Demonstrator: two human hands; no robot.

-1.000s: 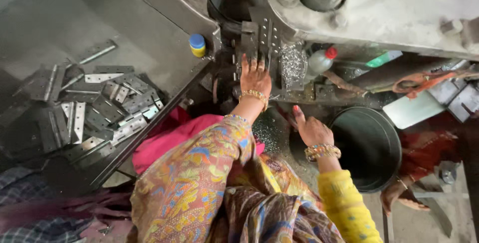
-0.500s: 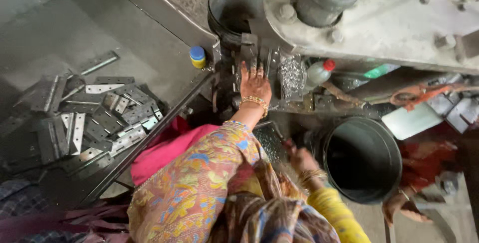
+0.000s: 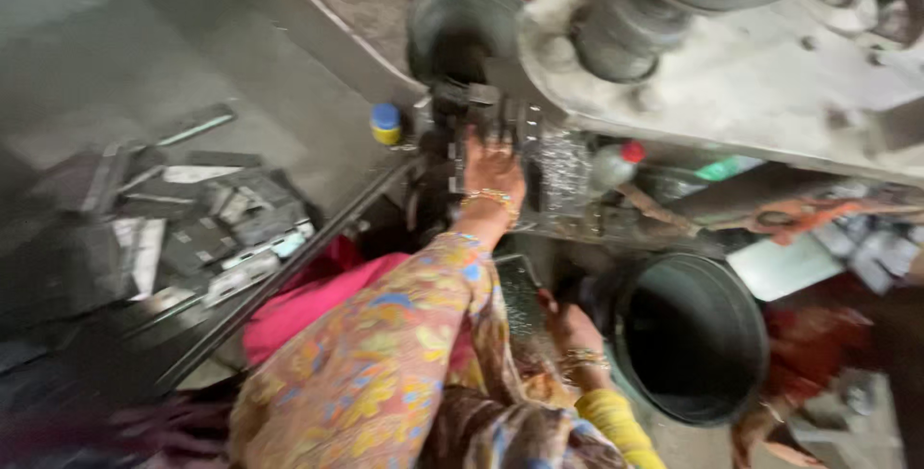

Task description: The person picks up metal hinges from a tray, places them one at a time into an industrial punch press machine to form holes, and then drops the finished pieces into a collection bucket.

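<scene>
Frankly, motion blur smears the whole view, so the small parts at the press machine [image 3: 731,75] are hard to make out. At its dark die block [image 3: 472,113], the left hand [image 3: 493,173] lies flat with fingers spread, touching the metal. The right hand [image 3: 573,329] sits lower, beside the round dark bucket [image 3: 688,339], half hidden by patterned cloth; its grip cannot be told. Flat metal strips [image 3: 192,228] lie well left of the press.

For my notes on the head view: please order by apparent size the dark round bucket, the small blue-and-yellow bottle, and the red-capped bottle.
1. Dark round bucket, clearly largest.
2. Red-capped bottle, partly hidden and blurred.
3. Blue-and-yellow bottle, smallest, though it lies farther from the camera, so this last ranking is unsure.
</scene>
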